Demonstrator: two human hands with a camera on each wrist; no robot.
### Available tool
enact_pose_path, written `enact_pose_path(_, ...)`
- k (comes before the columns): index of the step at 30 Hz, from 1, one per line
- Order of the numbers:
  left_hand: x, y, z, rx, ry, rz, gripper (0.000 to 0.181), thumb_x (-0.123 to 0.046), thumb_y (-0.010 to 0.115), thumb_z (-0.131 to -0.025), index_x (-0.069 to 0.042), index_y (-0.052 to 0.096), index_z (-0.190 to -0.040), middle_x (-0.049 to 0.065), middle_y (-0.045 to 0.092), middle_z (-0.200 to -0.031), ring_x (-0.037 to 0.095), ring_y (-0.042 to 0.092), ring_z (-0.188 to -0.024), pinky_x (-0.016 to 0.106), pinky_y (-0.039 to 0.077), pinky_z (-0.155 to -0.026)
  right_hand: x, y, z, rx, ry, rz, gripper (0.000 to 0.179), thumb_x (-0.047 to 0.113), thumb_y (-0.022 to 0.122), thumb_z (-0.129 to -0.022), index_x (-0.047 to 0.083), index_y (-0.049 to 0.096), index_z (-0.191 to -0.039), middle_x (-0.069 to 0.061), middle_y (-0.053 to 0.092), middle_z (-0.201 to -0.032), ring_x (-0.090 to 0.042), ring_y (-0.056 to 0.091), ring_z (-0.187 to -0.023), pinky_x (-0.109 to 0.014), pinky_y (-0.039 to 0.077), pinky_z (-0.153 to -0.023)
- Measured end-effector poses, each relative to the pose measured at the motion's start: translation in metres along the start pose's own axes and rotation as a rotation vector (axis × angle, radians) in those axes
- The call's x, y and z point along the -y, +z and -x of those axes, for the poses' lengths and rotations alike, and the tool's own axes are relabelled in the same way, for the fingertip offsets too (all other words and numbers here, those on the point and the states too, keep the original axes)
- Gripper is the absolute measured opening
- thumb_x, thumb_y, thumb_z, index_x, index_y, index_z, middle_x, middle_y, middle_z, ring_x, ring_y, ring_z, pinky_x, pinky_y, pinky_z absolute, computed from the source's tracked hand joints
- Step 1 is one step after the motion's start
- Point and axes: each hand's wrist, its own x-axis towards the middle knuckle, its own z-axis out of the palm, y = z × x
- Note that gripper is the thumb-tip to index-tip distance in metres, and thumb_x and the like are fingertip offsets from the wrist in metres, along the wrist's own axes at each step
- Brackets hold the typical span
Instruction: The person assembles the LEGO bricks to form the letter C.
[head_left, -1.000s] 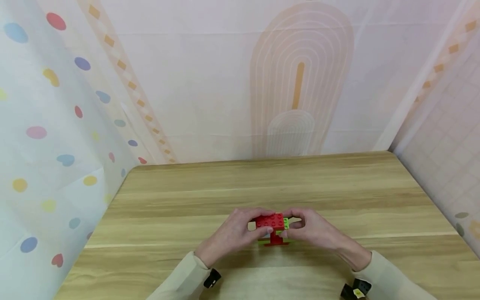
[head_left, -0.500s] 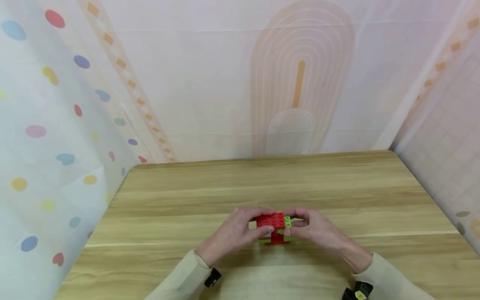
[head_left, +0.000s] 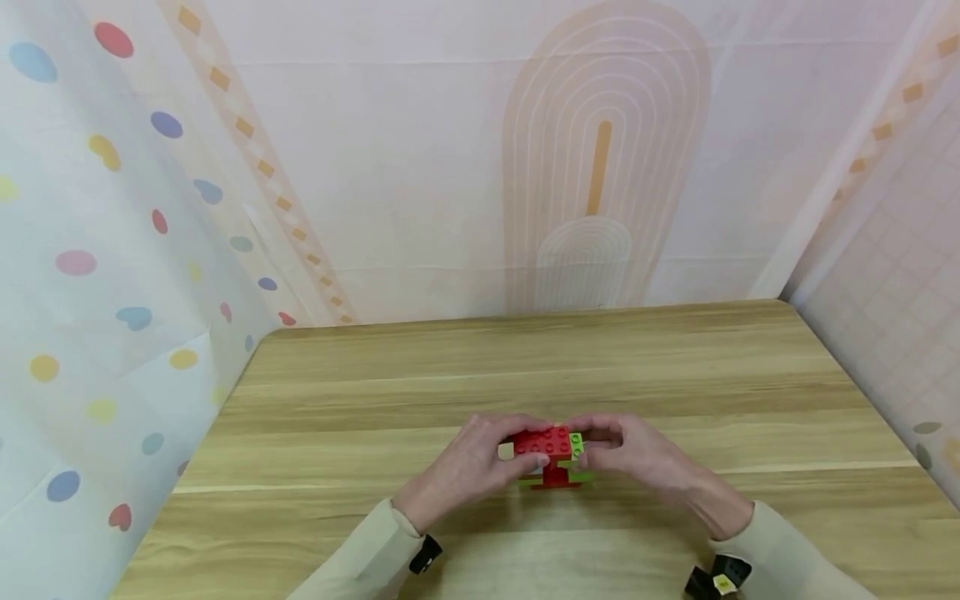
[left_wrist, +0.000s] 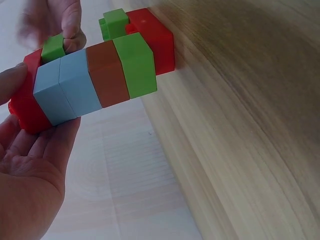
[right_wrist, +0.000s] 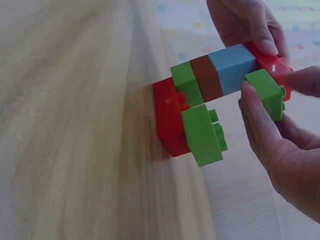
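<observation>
A brick build of chunky toy bricks stands on the table. My left hand (head_left: pixel 483 462) grips the red top brick (head_left: pixel 542 442), thumb on its near side and fingers on its far side. Under that brick runs a column with light blue bricks (left_wrist: pixel 80 82), a brown brick (left_wrist: pixel 104 70) and a green brick (left_wrist: pixel 134 65) above the red bottom brick (right_wrist: pixel 169 117). My right hand (head_left: pixel 637 454) holds the small green brick (right_wrist: pixel 265 92) against the red top brick's right end, a fingertip on its side and the thumb beside its studs. Another green brick (right_wrist: pixel 202 135) sticks out low on the right.
The wooden table (head_left: pixel 337 392) spreads around the build. Behind it hangs a pale curtain (head_left: pixel 405 183) with arch patterns, and a dotted curtain (head_left: pixel 97 317) covers the left side. Black wrist devices (head_left: pixel 426 554) sit at the beige sleeves (head_left: pixel 360 554).
My right thumb has shifted slightly up and right along the small green brick, and the right fingers are more bent. The left hand keeps its grip, and the build stays nearly in place.
</observation>
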Motion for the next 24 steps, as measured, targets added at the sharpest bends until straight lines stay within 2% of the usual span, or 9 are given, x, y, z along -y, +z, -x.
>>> enact_pose_path(5, 0.0, 0.0, 0.0, 0.01, 0.001, 0.0, 0.035, -0.024, 0.072, -0.093, -0.012, 0.067, -0.125, -0.007, 0.071, -0.101, 0.002, 0.057, -0.077, 0.027, 0.053, -0.067, 0.009, 0.003, -0.003, -0.006, 0.057, -0.087, 0.044, 0.017, 0.058, -0.097, -0.01, 0.053, -0.131, -0.019, 0.06, -0.124, -0.027, 0.062, -0.109, -0.037, 0.054, -0.092)
enact_pose_path(8, 0.001, 0.0, 0.0, 0.012, -0.003, 0.004, 0.035, -0.025, 0.071, -0.094, -0.012, 0.067, -0.125, -0.007, 0.071, -0.101, 0.002, 0.057, -0.077, 0.03, 0.054, -0.067, 0.016, 0.007, -0.004, -0.037, 0.099, -0.063, 0.044, 0.023, 0.062, -0.098, -0.008, 0.056, -0.128, -0.016, 0.062, -0.119, -0.026, 0.063, -0.106, -0.039, 0.054, -0.091)
enact_pose_path(12, 0.0, 0.0, -0.001, 0.018, -0.013, 0.008, 0.035, -0.026, 0.071, -0.094, -0.011, 0.067, -0.125, -0.005, 0.071, -0.104, 0.002, 0.058, -0.078, 0.033, 0.056, -0.068, 0.021, 0.01, -0.006, -0.083, 0.142, -0.03, 0.042, 0.023, 0.064, -0.096, -0.008, 0.058, -0.125, -0.015, 0.063, -0.114, -0.024, 0.063, -0.101, -0.04, 0.055, -0.089)
enact_pose_path(14, 0.0, -0.001, -0.002, 0.02, -0.015, 0.002, 0.035, -0.026, 0.071, -0.094, -0.011, 0.067, -0.125, -0.005, 0.071, -0.104, 0.002, 0.058, -0.077, 0.029, 0.055, -0.067, 0.022, 0.011, -0.008, -0.103, 0.156, -0.015, 0.041, 0.022, 0.065, -0.096, -0.007, 0.059, -0.124, -0.014, 0.064, -0.112, -0.023, 0.063, -0.098, -0.04, 0.055, -0.087)
enact_pose_path(19, 0.0, -0.002, -0.003, 0.018, -0.006, -0.013, 0.035, -0.026, 0.071, -0.094, -0.011, 0.068, -0.125, -0.005, 0.071, -0.103, 0.002, 0.056, -0.075, 0.021, 0.051, -0.063, 0.023, 0.01, -0.009, -0.112, 0.154, 0.007, 0.039, 0.021, 0.066, -0.095, -0.006, 0.061, -0.122, -0.014, 0.065, -0.109, -0.023, 0.063, -0.095, -0.039, 0.056, -0.083)
enact_pose_path(24, -0.001, -0.003, -0.003, 0.016, 0.006, -0.031, 0.034, -0.025, 0.072, -0.093, -0.01, 0.068, -0.124, -0.006, 0.072, -0.102, 0.002, 0.056, -0.073, 0.019, 0.048, -0.061, 0.022, 0.008, -0.009, -0.108, 0.142, 0.015, 0.04, 0.02, 0.067, -0.094, -0.008, 0.06, -0.122, -0.014, 0.066, -0.107, -0.023, 0.063, -0.093, -0.037, 0.056, -0.081)
